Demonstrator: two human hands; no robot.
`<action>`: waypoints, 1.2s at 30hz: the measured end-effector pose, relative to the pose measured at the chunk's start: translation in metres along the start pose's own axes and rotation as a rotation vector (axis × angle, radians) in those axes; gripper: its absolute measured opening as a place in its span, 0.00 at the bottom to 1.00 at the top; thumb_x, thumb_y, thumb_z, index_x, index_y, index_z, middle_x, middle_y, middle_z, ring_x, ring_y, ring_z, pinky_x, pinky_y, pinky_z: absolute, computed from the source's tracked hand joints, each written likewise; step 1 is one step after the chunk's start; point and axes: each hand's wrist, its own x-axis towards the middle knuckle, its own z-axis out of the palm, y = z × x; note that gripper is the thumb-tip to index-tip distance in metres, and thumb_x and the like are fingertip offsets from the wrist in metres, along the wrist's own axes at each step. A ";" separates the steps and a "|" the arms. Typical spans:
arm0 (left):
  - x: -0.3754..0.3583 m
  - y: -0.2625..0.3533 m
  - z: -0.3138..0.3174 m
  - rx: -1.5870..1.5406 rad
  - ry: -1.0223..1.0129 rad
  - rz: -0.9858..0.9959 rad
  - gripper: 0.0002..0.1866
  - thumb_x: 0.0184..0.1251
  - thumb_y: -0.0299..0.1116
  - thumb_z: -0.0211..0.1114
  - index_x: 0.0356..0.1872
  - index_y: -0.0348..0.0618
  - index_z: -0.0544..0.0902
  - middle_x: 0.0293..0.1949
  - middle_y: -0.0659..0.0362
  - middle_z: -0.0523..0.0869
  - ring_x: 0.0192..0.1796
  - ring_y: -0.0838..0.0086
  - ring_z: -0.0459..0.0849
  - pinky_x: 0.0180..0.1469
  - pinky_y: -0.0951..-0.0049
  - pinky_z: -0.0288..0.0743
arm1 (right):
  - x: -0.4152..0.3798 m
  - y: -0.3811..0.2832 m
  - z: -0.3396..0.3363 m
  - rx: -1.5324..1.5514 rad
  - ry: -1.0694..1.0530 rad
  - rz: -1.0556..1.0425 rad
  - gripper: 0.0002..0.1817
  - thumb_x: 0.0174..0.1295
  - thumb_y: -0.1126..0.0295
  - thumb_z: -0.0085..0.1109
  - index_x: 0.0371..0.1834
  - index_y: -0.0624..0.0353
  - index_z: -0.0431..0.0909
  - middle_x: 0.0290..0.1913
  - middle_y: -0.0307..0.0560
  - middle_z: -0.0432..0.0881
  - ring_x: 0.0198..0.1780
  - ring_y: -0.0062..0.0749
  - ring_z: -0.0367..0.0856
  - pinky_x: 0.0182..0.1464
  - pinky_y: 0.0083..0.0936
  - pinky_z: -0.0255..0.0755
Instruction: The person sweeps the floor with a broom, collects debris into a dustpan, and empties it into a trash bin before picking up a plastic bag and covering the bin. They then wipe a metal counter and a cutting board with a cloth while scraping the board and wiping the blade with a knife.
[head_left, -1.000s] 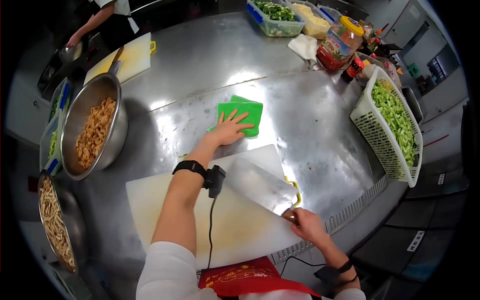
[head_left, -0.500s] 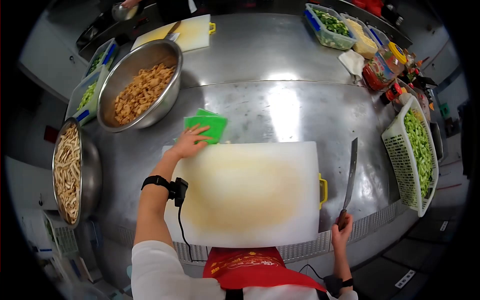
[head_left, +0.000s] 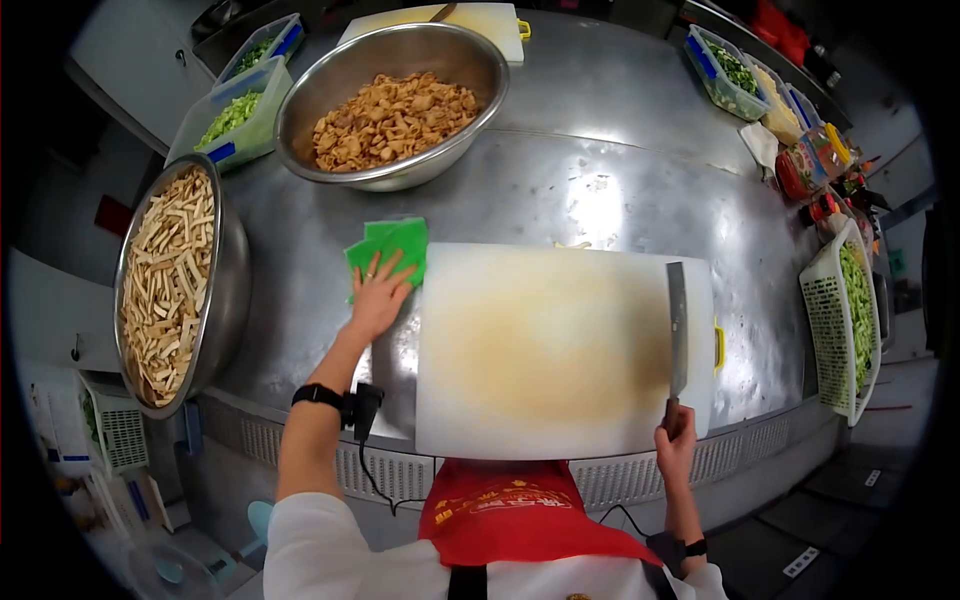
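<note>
My left hand [head_left: 378, 298] lies with fingers spread on a green cloth [head_left: 400, 246], which is on the metal table left of the white cutting board [head_left: 540, 350]. The cloth looks folded, with one corner sticking out. In my right hand [head_left: 677, 440] is the dark handle of a large knife [head_left: 678, 325]. The blade points away from me over the right part of the board. Brownish stains mark the board's middle.
A steel bowl of brown chopped pieces [head_left: 395, 125] stands behind the cloth. Another bowl [head_left: 232, 290], at the left, holds pale strips. Tubs of greens [head_left: 235, 120] are at the back left, a white basket [head_left: 830, 330] and jars [head_left: 805, 165] at the right.
The view has shifted. My left hand and the green cloth are now beside the board's left edge instead of behind it. The knife has moved from right of the board to over it.
</note>
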 end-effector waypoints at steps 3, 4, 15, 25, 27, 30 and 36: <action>-0.073 0.004 -0.007 -0.031 -0.074 0.137 0.19 0.67 0.45 0.52 0.57 0.62 0.77 0.69 0.64 0.63 0.73 0.57 0.52 0.70 0.42 0.36 | -0.024 0.003 0.041 -0.014 -0.003 -0.016 0.15 0.48 0.79 0.53 0.42 0.63 0.67 0.29 0.42 0.73 0.30 0.22 0.69 0.34 0.20 0.67; -0.100 0.004 -0.010 -0.015 -0.083 0.183 0.18 0.66 0.44 0.54 0.56 0.61 0.78 0.68 0.64 0.65 0.72 0.58 0.53 0.71 0.42 0.37 | -0.031 -0.004 0.053 -0.008 0.000 -0.004 0.15 0.48 0.79 0.53 0.41 0.63 0.67 0.28 0.43 0.73 0.29 0.22 0.69 0.33 0.20 0.66; -0.277 -0.108 -0.042 0.011 -0.064 0.220 0.14 0.59 0.30 0.60 0.47 0.54 0.81 0.52 0.59 0.77 0.55 0.60 0.73 0.58 0.53 0.65 | -0.044 0.008 0.078 -0.332 -0.003 -0.095 0.20 0.43 0.74 0.56 0.44 0.61 0.67 0.32 0.59 0.78 0.35 0.57 0.77 0.38 0.40 0.70; -0.093 -0.159 -0.051 -0.140 0.457 -0.420 0.15 0.68 0.37 0.52 0.52 0.47 0.78 0.56 0.54 0.74 0.56 0.55 0.70 0.57 0.51 0.59 | -0.050 -0.006 0.086 -0.338 0.066 -0.081 0.18 0.43 0.71 0.56 0.41 0.59 0.69 0.30 0.55 0.77 0.31 0.47 0.77 0.36 0.35 0.70; -0.064 -0.133 -0.024 0.071 0.398 -0.588 0.18 0.67 0.42 0.52 0.56 0.59 0.77 0.63 0.58 0.70 0.62 0.53 0.63 0.58 0.44 0.56 | -0.050 -0.007 0.087 -0.345 0.064 -0.029 0.19 0.43 0.69 0.58 0.42 0.59 0.69 0.31 0.55 0.78 0.33 0.49 0.79 0.37 0.36 0.71; -0.070 -0.061 -0.006 0.073 0.314 -0.257 0.18 0.65 0.40 0.54 0.56 0.58 0.77 0.61 0.57 0.71 0.60 0.54 0.65 0.57 0.49 0.58 | -0.046 0.000 0.087 -0.314 0.097 -0.011 0.19 0.43 0.68 0.59 0.41 0.58 0.70 0.30 0.54 0.79 0.33 0.49 0.80 0.38 0.36 0.72; -0.173 0.022 0.013 -0.223 0.165 0.175 0.14 0.61 0.30 0.57 0.49 0.44 0.80 0.50 0.54 0.77 0.49 0.61 0.73 0.51 0.63 0.64 | -0.054 0.010 0.071 -0.184 0.106 -0.049 0.21 0.46 0.71 0.59 0.46 0.60 0.70 0.32 0.59 0.79 0.37 0.53 0.80 0.39 0.36 0.73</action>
